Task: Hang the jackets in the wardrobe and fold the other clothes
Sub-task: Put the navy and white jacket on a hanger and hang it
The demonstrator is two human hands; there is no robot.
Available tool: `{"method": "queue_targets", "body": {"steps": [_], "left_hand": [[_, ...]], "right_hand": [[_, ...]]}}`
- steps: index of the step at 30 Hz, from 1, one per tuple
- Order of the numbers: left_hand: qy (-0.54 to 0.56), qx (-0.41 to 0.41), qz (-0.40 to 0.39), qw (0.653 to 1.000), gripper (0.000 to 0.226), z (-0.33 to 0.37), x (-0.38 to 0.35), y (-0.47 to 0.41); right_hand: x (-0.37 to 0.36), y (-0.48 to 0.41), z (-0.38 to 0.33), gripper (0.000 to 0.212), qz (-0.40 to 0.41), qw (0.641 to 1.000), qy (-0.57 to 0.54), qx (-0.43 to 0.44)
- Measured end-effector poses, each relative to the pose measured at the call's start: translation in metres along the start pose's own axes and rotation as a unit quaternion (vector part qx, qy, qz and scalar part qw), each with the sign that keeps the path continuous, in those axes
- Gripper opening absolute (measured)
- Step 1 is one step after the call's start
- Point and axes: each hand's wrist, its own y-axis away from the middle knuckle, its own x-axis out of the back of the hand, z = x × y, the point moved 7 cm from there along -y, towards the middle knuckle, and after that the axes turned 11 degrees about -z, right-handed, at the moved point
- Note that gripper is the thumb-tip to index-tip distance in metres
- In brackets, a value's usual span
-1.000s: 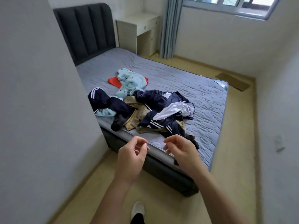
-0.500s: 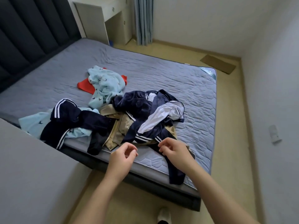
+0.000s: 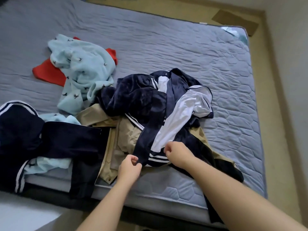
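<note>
You are pinching 6 o'clock hem of navy white-striped velour jacket (image 3: 141, 100), left grip (image 3: 130, 166) and right grip (image 3: 177, 153) both closed on it; be lifting straight, clearing beige cotton jacket (image 3: 128, 135).

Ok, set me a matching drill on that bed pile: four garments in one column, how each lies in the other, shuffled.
Things:
1. red garment
2. light blue top
3. beige jacket
4. navy jacket

States:
A. pinched by left hand and right hand
B. partly buried under the navy jacket
C. peeks out from under the light blue top
D. lies over the red garment

Pairs: 1-C, 2-D, 3-B, 4-A.
</note>
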Motion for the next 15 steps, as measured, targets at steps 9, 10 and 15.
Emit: {"method": "queue_targets", "body": {"steps": [9,10,15], "left_hand": [[-0.088,0.006,-0.052,0.995,0.043,-0.045,-0.027,-0.101],[-0.098,0.000,-0.071,0.993,0.035,-0.047,-0.031,-0.104],[-0.116,-0.168,-0.101,0.974,0.008,-0.013,-0.034,-0.086]], "right_hand": [[-0.016,-0.154,-0.063,0.070,-0.031,0.942,0.314,0.114],[-0.019,-0.162,-0.064,0.066,-0.038,0.924,0.363,0.111],[-0.011,-0.158,-0.063,0.034,-0.033,0.827,0.558,0.055]]}}
